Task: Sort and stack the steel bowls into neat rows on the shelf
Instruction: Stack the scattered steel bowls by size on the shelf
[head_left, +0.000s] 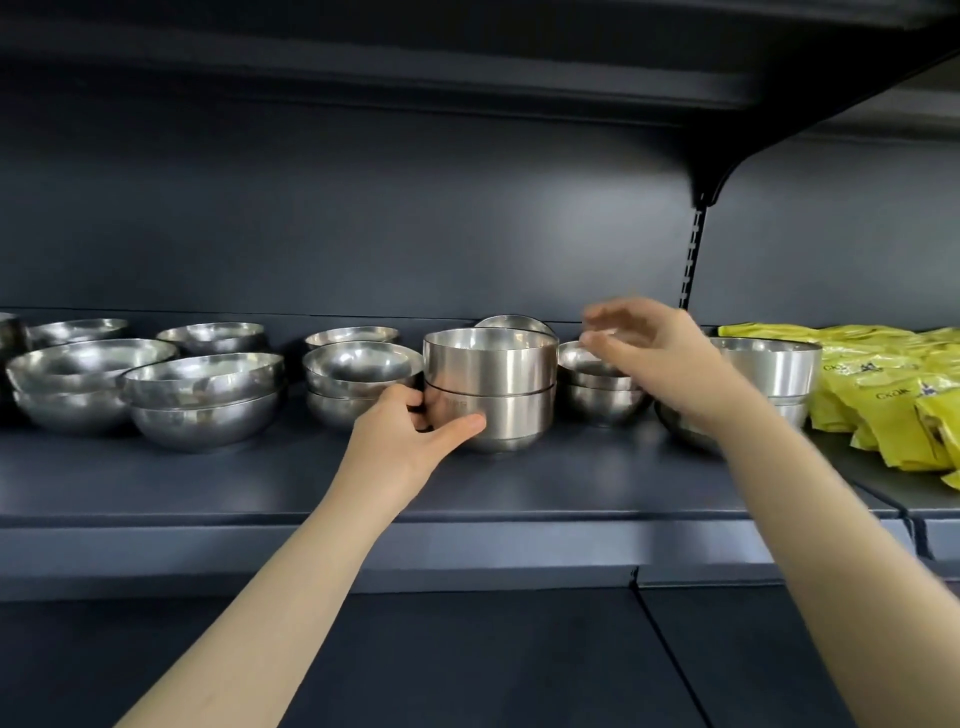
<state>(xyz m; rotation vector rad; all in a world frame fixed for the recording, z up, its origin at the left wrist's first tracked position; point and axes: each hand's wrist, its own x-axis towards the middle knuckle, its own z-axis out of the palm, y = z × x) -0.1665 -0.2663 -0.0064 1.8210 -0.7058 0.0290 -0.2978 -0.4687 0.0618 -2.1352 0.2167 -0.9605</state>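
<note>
Two stacked bowls (493, 371) in left grip (404, 432)

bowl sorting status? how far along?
Done: round bowls at left already nested in stacks. In hand: left hand grips the straight-sided two-bowl stack; right hand hovers over the small stack. Left: rows uneven; second straight-sided stack sits apart.

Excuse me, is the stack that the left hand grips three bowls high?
No, the stack gripped by the left hand shows only two straight-sided bowls, one nested in the other.
</note>
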